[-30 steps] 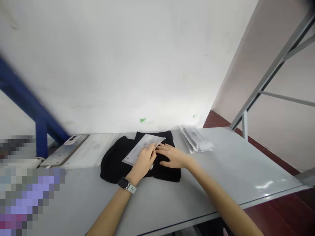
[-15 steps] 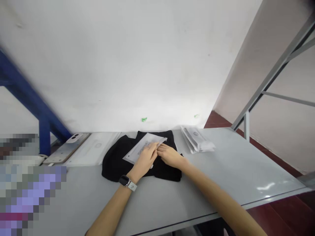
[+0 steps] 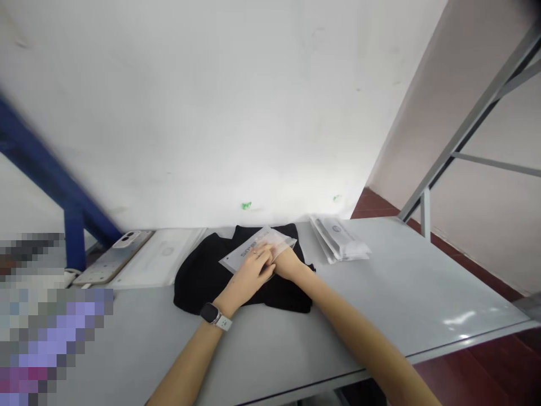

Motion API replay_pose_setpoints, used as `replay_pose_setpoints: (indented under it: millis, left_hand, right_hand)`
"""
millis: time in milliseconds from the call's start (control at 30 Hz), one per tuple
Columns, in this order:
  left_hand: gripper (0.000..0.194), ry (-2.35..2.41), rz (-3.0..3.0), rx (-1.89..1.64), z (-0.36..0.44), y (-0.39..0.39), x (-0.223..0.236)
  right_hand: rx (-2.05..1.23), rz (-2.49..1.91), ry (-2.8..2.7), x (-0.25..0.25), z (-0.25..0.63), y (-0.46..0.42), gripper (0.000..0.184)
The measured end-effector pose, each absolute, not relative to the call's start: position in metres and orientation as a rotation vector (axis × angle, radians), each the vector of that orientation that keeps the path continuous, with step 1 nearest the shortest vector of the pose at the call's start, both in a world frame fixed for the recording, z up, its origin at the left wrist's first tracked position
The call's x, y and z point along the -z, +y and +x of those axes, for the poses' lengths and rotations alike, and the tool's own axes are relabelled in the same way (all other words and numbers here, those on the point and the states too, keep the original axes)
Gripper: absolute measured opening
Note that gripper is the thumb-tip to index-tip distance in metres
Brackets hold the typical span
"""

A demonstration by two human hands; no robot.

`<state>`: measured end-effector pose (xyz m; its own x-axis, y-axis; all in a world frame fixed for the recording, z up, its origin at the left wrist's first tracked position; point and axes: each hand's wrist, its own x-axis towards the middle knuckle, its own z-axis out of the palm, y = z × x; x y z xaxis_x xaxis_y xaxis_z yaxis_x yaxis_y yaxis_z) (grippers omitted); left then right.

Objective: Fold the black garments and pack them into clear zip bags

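Observation:
A frosted plastic bag [image 3: 237, 258] with dark lettering is held above a folded black garment [image 3: 196, 277] on the table. My left hand [image 3: 252, 272], with a ring on one finger and a watch at the wrist, is closed on the bag's near side. From the right, my right hand [image 3: 288, 261] reaches into the bag's mouth. Its fingers show only faintly through the cloudy plastic, and whether they grip anything is hidden. Both hands meet over the middle of the garment.
Flat frosted bags [image 3: 156, 256] lie left of the garment, beside a phone [image 3: 127, 239] resting on a board [image 3: 107, 262]. A stack of filled bags [image 3: 342, 239] lies on the right. Behind the grey table [image 3: 406, 270] is a white wall [image 3: 236, 113]; metal frames flank it.
My right hand has gone from the bag's edge to inside its mouth. The bag has shifted slightly right, and my left fingers have moved along it.

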<state>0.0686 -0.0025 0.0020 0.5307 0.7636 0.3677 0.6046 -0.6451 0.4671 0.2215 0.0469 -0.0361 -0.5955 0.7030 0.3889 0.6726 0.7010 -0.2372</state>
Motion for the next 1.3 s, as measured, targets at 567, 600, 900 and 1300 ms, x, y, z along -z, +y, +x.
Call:
replay_pose_setpoints:
  millis: [567,600,900,1300]
  left_hand:
    - [0.015,0.995,3.113,-0.603,0.038,-0.019,-0.024]
    - [0.015,0.990,3.131,-0.621,0.038,-0.019,-0.023]
    - [0.019,0.985,3.266,-0.582,0.045,-0.024,-0.018]
    - [0.025,0.874,2.939,-0.514,0.058,-0.037,-0.019]
  right_hand:
    - [0.137,-0.854,-2.365,0.021,0.238,-0.026,0.009]
    - [0.203,-0.841,-2.375,0.023,0.233,-0.025,0.010]
    - [0.448,-0.818,-2.392,0.030,0.227,-0.022,0.024]
    - [0.464,-1.094,-2.380,0.032,0.270,0.005,0.023]
